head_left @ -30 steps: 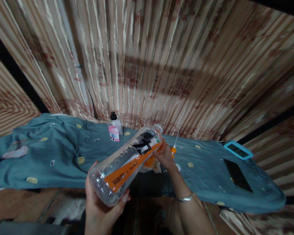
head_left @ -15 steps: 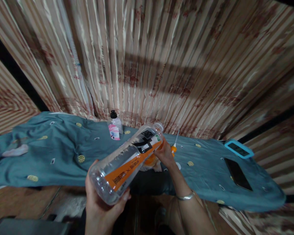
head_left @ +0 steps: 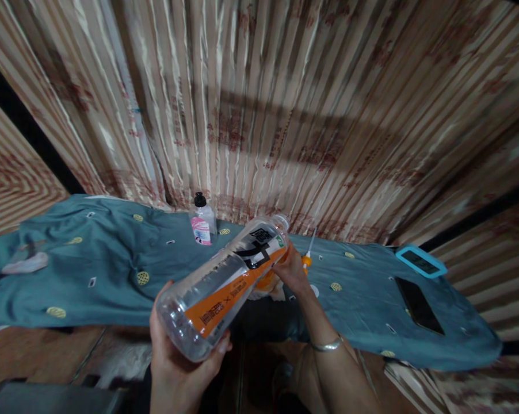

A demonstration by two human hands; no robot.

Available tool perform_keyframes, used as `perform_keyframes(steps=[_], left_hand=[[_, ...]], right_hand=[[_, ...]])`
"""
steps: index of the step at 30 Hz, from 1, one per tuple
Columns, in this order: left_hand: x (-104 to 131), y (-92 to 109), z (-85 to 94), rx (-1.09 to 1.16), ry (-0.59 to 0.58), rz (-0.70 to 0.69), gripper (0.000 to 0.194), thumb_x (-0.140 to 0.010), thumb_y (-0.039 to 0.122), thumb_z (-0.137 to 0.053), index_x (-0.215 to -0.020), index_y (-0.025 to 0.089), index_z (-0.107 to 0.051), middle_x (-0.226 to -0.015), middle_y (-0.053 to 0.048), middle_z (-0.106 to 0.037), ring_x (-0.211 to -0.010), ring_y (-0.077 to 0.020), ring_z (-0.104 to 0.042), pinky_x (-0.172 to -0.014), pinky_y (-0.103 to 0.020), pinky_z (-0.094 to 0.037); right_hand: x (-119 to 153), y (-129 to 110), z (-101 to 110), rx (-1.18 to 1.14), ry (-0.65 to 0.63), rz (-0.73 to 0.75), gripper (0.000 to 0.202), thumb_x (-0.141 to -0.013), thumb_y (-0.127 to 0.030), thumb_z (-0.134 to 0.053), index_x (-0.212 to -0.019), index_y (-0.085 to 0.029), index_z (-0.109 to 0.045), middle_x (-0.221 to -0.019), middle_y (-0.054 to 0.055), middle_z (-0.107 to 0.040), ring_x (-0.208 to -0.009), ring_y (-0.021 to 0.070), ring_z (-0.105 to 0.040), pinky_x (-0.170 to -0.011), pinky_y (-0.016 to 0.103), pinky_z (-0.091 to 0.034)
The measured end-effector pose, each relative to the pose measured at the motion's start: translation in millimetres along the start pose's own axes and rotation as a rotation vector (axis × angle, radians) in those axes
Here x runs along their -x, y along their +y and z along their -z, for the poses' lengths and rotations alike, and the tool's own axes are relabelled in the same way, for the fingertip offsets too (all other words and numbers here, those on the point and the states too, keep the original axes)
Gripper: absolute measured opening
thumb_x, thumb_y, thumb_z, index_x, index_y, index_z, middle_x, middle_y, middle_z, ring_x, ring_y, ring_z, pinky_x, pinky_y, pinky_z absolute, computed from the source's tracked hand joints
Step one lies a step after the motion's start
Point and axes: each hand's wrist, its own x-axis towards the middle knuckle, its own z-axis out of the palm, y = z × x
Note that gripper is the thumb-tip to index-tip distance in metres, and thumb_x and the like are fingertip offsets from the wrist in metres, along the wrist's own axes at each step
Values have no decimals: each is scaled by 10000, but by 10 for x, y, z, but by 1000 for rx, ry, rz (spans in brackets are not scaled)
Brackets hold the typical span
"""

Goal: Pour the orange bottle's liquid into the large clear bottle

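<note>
A large clear plastic bottle [head_left: 229,282] with an orange and black label lies tilted across my two hands. Its neck points away to the upper right. My left hand [head_left: 177,351] cups the base from below, fingers wrapped round it. At the shoulder, below the neck, my right hand [head_left: 292,269] is closed against the bottle's side; its fingertips are partly hidden. Under the bottle, an orange object [head_left: 267,283] shows in part, with something pale beside it. Just beyond my right hand lies an orange pump head [head_left: 306,260] with a thin pale tube.
A small bottle [head_left: 202,227] with a black cap and pink label stands near the curtain [head_left: 259,115]. On the teal cloth [head_left: 363,287] are a white disc [head_left: 315,291], a dark phone [head_left: 419,305] and a blue-framed digital clock [head_left: 421,261]. A pale item [head_left: 26,263] lies left.
Almost nothing differs. Both hands keep the bottle in the same tilted pose, and the view has shifted very slightly.
</note>
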Motion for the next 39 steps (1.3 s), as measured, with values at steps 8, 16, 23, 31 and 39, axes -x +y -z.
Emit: perform_keyframes(steps=[8, 16, 23, 31, 39], left_hand=[[9, 1, 3, -16, 7, -2, 1163, -490, 322, -1040, -1495, 181, -471, -1201, -105, -653, -619, -159, -682, -547, -277, -623], [7, 12, 18, -47, -3, 11, 1187, -493, 344, -1042, -1509, 163, -455, -1289, -152, -630, -708, -173, -698, -549, -249, -615], [9, 6, 21, -52, -6, 11, 1192, -494, 350, -1045, -1512, 169, -453, -1231, -124, -644, -660, -175, -690, -553, -285, -631], [23, 14, -1, -23, 9, 21, 1226, -488, 344, -1050, -1536, 164, -440, -1180, -123, -673, -636, -170, -680, -558, -286, -634], [35, -1, -12, -2, 23, 13, 1174, -496, 296, -1030, -1518, 179, -464, -1172, -106, -679, -647, -168, -694, -556, -257, -625]], right_hand=[[4, -21, -1, 7, 16, -12, 712, -657, -376, -936, -1304, -232, -674, -1204, 86, -797, -1121, 320, -753, -1071, 512, -586], [-7, -12, -6, -33, 3, -23, 762, -624, -370, -951, -1317, -233, -666, -1245, 89, -797, -1139, 326, -759, -1082, 522, -583], [1, -22, -3, -24, -6, -31, 774, -656, -382, -934, -1358, -219, -654, -1300, 121, -775, -1195, 361, -743, -1090, 566, -573], [0, -14, -13, -34, 2, -4, 766, -659, -395, -936, -1352, -227, -656, -1261, 103, -787, -1147, 333, -758, -1073, 532, -591], [-1, -39, -18, -34, 12, -25, 798, -637, -400, -938, -1358, -206, -655, -1262, 112, -786, -1168, 338, -752, -1078, 515, -594]])
